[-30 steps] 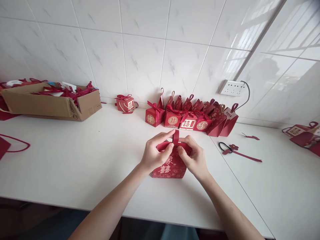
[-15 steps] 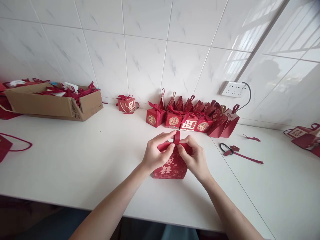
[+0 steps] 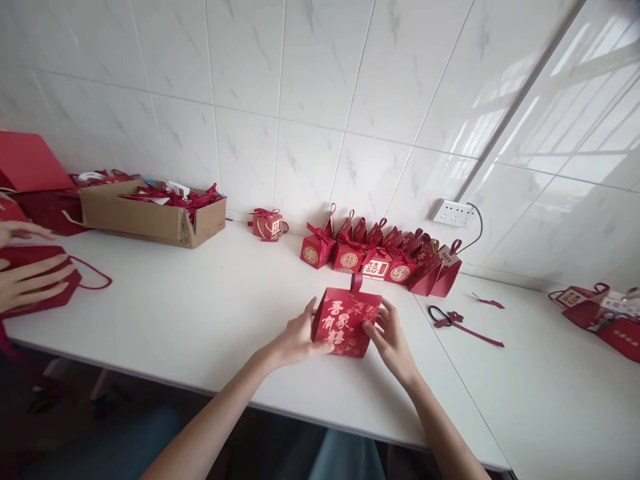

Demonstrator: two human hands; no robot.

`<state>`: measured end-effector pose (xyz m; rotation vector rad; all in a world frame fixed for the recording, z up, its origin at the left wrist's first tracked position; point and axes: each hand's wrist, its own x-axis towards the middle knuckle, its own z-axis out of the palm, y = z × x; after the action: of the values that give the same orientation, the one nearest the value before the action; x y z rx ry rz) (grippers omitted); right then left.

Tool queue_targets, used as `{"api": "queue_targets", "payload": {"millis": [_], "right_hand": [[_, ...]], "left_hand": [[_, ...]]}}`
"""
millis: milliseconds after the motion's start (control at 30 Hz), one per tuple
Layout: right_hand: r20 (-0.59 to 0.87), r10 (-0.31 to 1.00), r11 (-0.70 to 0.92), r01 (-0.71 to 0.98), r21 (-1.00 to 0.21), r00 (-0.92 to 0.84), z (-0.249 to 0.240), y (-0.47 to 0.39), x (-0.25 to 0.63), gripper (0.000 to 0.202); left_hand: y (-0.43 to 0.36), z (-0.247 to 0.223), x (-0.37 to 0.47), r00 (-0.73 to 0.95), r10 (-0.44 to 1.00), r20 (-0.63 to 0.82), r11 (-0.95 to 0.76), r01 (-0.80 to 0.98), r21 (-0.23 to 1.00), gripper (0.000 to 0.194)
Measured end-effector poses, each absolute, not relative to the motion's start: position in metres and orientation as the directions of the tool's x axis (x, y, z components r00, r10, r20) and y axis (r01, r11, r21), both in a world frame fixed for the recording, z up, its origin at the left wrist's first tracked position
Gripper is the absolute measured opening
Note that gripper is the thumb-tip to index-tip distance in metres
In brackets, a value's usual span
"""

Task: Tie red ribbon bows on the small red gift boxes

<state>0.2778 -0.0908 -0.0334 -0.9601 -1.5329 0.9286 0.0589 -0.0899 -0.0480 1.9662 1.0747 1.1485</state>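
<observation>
A red paper gift box [image 3: 353, 320] with pale Chinese lettering stands upright on the white table in front of me. A dark red ribbon loop [image 3: 356, 283] sticks up from its top edge. My left hand [image 3: 299, 340] grips the box's left side, thumb on the lower front and fingers behind. On the right side my right hand [image 3: 389, 335] holds it, thumb on the front face and fingers partly hidden behind. Just beyond it stands a group of finished-looking red gift boxes [image 3: 349, 257], some with bows and others with ribbon loops.
A cardboard box [image 3: 137, 217] of red ribbons stands at the back left, near a small red box [image 3: 267, 224]. At far left, another person's hand [image 3: 33, 283] rests on a red bag [image 3: 50, 307]. A black hair tie [image 3: 440, 316] lies right, below a wall socket [image 3: 453, 213].
Both my hands have moved down from the ribbon loop to the box's sides, uncovering its lettering. The view has turned left, bringing another person's hands into sight.
</observation>
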Motion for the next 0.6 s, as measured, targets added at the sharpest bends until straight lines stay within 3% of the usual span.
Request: {"api": "queue_targets", "payload": {"millis": [67,133,200,333,467,600], "right_hand": [[0.292,0.950,0.294,0.004,-0.956,-0.111,-0.033,-0.094,0.278,0.035],[0.253,0.964,0.238,-0.152,-0.959,-0.085,-0.031,-0.098,0.275,0.028],[0.226,0.971,0.191,-0.325,-0.926,-0.073,-0.026,-0.104,0.267,0.028],[0.125,0.984,0.034,-0.551,-0.834,-0.127,-0.019,-0.123,0.247,0.029],[0.011,0.963,-0.157,-0.596,-0.788,-0.269,-0.010,-0.150,0.227,0.022],[-0.161,0.909,-0.367,-0.556,-0.746,-0.384,0.004,-0.181,0.212,0.026]], "left_hand": [[-0.104,-0.049,0.051,0.338,0.918,0.209,-0.344,0.412,0.844,0.088],[-0.118,-0.046,0.049,0.278,0.953,0.120,-0.228,0.402,0.887,0.091],[-0.135,-0.040,0.050,0.181,0.970,0.161,-0.207,0.277,0.938,0.091],[-0.173,-0.027,0.057,-0.007,0.916,0.401,-0.400,0.035,0.916,0.084],[-0.207,-0.015,0.062,-0.123,0.823,0.555,-0.557,0.022,0.830,0.081],[-0.222,-0.001,0.056,-0.215,0.834,0.508,-0.543,-0.155,0.825,0.057]]}}
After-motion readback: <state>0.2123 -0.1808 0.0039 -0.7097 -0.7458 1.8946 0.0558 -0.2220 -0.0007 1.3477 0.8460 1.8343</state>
